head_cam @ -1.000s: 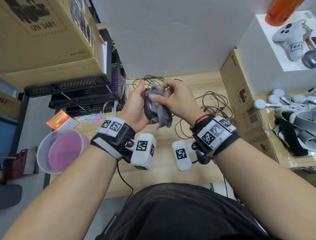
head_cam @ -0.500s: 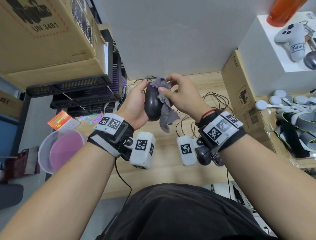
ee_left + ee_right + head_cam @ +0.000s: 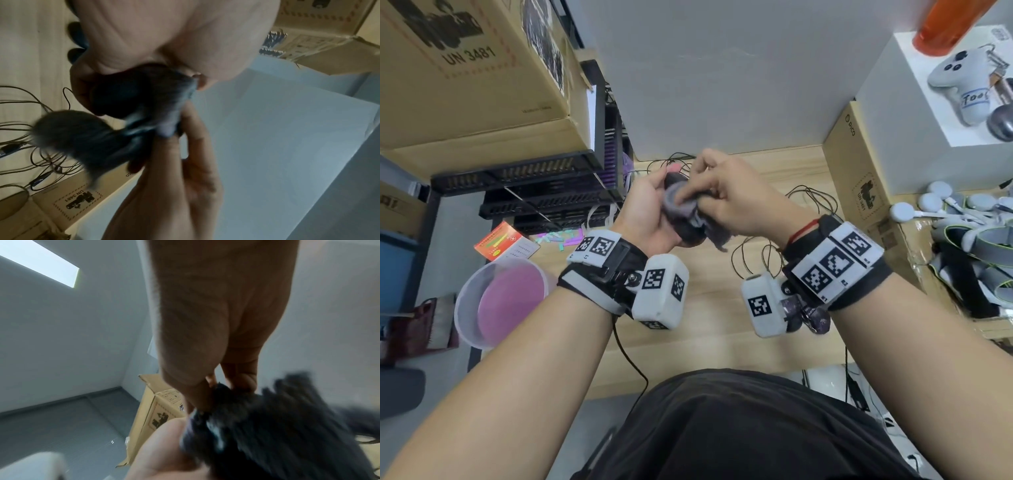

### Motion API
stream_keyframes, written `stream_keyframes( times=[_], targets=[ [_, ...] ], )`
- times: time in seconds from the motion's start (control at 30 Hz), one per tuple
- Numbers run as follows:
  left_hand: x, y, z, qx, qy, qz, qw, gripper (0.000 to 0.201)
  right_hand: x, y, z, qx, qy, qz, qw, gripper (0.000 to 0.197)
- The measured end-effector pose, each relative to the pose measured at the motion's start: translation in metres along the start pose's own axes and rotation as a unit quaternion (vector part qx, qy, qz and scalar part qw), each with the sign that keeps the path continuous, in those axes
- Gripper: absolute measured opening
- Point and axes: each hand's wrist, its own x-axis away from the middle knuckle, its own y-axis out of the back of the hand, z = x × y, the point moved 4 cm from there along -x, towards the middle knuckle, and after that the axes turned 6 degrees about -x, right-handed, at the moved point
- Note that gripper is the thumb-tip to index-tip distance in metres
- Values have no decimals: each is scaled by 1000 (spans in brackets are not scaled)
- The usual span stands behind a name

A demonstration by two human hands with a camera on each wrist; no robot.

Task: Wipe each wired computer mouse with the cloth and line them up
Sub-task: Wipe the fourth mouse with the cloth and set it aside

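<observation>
A black wired mouse (image 3: 685, 233) is held up above the wooden table (image 3: 715, 308), gripped in my left hand (image 3: 650, 212). My right hand (image 3: 729, 202) pinches a grey cloth (image 3: 681, 205) and presses it on the mouse's top, so most of the mouse is covered. In the left wrist view the mouse (image 3: 115, 97) sits in the palm with the blurred cloth (image 3: 82, 138) hanging beside it. The right wrist view shows only my fingers (image 3: 242, 379) pinching the dark cloth (image 3: 277, 426). Two more dark mice (image 3: 77, 34) lie on the table behind the palm.
Tangled black cables (image 3: 801, 205) lie on the table at the right. Stacked black trays (image 3: 544, 192) and cardboard boxes (image 3: 465, 75) stand at the left, another box (image 3: 859, 171) at the right. A clear tub (image 3: 500, 301) with a pink bottom sits at the left edge.
The cloth has slid down from the mouse's far end onto its middle, and my right hand has moved with it. The left hand still holds the mouse.
</observation>
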Motion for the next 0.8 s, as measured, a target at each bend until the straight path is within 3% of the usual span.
stream_keyframes(
  times=[0.1, 0.2, 0.27, 0.3, 0.43, 0.47, 0.57, 0.67, 0.8],
  targets=[
    [-10, 13, -4, 38, -26, -42, 998, 19, 7, -10, 4, 27, 12, 77, 997, 35],
    [-10, 12, -4, -5, -10, -37, 999, 25, 2, -5, -5, -12, -8, -6, 1000, 35],
    [-4, 3, -5, -30, 2, 5, 1000, 33, -4, 2, -8, -8, -25, -79, 997, 35],
    [-1, -1, -4, -26, 5, 24, 999, 42, -6, 3, -7, -4, -24, -81, 996, 36],
    [-1, 1, -2, 17, 11, 35, 999, 78, 2, -4, 3, -12, -9, 80, 997, 34],
    [-2, 3, -2, 10, 10, 41, 999, 86, 3, -3, 2, -22, -8, 87, 996, 33],
    [1, -1, 0, -41, 13, 77, 996, 97, -4, 6, -14, -55, -48, -34, 997, 33],
    [2, -7, 4, -93, 10, 99, 991, 97, -13, 11, -31, -1, -124, -133, 983, 30],
    [-5, 1, 3, -67, 6, 44, 997, 97, -4, 2, -19, -41, -53, -40, 997, 35]
  ],
)
